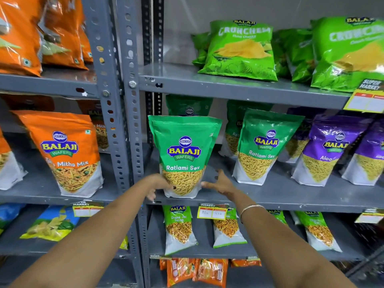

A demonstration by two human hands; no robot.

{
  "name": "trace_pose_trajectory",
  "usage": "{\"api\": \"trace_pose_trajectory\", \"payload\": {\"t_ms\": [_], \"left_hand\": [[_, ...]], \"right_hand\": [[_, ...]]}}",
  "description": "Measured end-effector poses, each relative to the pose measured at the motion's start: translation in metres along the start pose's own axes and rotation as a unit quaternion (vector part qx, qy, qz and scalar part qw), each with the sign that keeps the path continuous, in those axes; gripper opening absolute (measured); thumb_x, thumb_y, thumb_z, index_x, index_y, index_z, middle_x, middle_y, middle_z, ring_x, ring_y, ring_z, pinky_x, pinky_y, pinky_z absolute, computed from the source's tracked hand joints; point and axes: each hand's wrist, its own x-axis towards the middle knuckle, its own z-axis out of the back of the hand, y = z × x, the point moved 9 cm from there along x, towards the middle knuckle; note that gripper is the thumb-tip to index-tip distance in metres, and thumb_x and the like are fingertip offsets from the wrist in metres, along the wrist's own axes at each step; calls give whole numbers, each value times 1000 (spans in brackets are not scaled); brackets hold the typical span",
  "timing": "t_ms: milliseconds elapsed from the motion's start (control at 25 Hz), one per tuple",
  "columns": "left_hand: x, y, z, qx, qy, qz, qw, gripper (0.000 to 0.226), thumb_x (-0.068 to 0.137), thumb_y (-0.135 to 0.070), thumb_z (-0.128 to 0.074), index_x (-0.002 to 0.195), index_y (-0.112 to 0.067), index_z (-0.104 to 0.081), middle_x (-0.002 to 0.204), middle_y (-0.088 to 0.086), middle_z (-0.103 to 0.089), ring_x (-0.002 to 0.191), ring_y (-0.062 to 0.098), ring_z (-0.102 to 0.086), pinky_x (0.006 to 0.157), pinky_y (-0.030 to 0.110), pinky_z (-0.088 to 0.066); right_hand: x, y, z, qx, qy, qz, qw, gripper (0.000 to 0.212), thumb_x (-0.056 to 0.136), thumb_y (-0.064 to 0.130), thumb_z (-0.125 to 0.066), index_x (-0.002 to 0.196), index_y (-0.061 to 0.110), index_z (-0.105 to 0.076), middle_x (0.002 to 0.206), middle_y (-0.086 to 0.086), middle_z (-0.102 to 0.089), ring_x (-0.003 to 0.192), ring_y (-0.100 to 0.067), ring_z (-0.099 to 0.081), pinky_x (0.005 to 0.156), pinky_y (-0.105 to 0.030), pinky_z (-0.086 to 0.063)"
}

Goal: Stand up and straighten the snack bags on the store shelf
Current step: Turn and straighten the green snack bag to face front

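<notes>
A green Ratlami Sev bag (184, 150) stands upright at the front left of the middle grey shelf (270, 196). My left hand (159, 185) grips its lower left corner. My right hand (220, 182) is at its lower right side with fingers spread, its thumb at the bag's edge. A second Ratlami Sev bag (264, 146) stands to the right, tilted slightly, with more green bags behind. Purple Aloo bags (330, 150) stand further right, leaning.
Grey steel uprights (124, 121) split two shelf bays. Orange Mitha Mix bags (66, 150) fill the left bay. Green Crunchem bags (241, 50) lie on the top shelf. Small bags (179, 227) and price tags (212, 212) are below.
</notes>
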Motion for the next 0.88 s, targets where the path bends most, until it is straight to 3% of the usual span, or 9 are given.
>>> {"api": "trace_pose_trajectory", "payload": {"t_ms": [80,160,240,360,440,520,640,760,880], "left_hand": [[-10,3,-19,76,84,72,991,50,91,-35,-50,123,3,-47,144,23,-42,131,32,-47,96,39,-44],[-13,-13,-54,124,166,88,974,42,94,-40,-42,90,1,-52,129,21,-54,132,30,-47,102,39,-42],[-9,-48,-90,136,184,53,972,38,95,-37,-40,90,-1,-51,113,18,-60,134,32,-44,108,43,-38],[13,-131,-129,29,82,-86,992,59,89,-31,-55,136,1,-36,145,19,-40,138,30,-36,109,41,-38],[23,-182,-139,-25,-24,-171,985,83,83,-30,-65,146,-2,-19,156,12,-24,142,26,-29,112,35,-31],[33,-217,-145,-89,-98,-207,969,84,76,-21,-73,143,0,-25,152,11,-33,139,25,-34,109,32,-32],[49,-240,-152,-157,-135,-211,955,71,68,-14,-79,129,-1,-46,129,7,-55,125,25,-50,96,27,-41],[68,-230,-158,-189,-165,-189,949,83,38,-32,-82,111,-4,-56,120,17,-65,113,33,-60,97,45,-49],[73,-213,-164,-178,-183,-171,952,62,47,-17,-85,100,-8,-53,117,20,-66,109,33,-62,95,50,-49]], "right_hand": [[4,-22,38,-59,-56,-36,996,87,74,28,-74,138,-4,-24,142,-19,-38,130,-30,-40,104,-39,-39],[3,-45,84,-107,-106,-74,986,59,76,30,-72,116,-3,-44,109,-17,-49,102,-24,-49,81,-31,-40],[1,-70,132,-84,-153,-112,978,58,73,31,-74,112,2,-41,109,-20,-49,102,-25,-51,83,-34,-41],[7,-100,201,-8,-221,-106,969,93,69,26,-79,136,-5,-21,142,-25,-33,132,-37,-36,107,-42,-35],[29,-110,221,42,-179,-60,981,100,66,21,-81,138,-4,-17,146,-23,-28,135,-34,-31,111,-43,-32],[50,-122,227,107,-108,-35,988,98,67,13,-80,140,0,-15,146,-13,-30,134,-27,-33,110,-39,-32],[67,-116,218,143,2,10,990,75,71,-3,-73,133,4,-32,123,-3,-46,114,-17,-45,94,-30,-40],[69,-118,214,175,-4,35,984,72,64,-6,-77,124,5,-40,126,-11,-54,117,-26,-52,93,-36,-46],[58,-125,212,155,-22,36,987,81,58,5,-84,126,7,-41,132,-13,-54,122,-30,-51,103,-48,-44]]}}
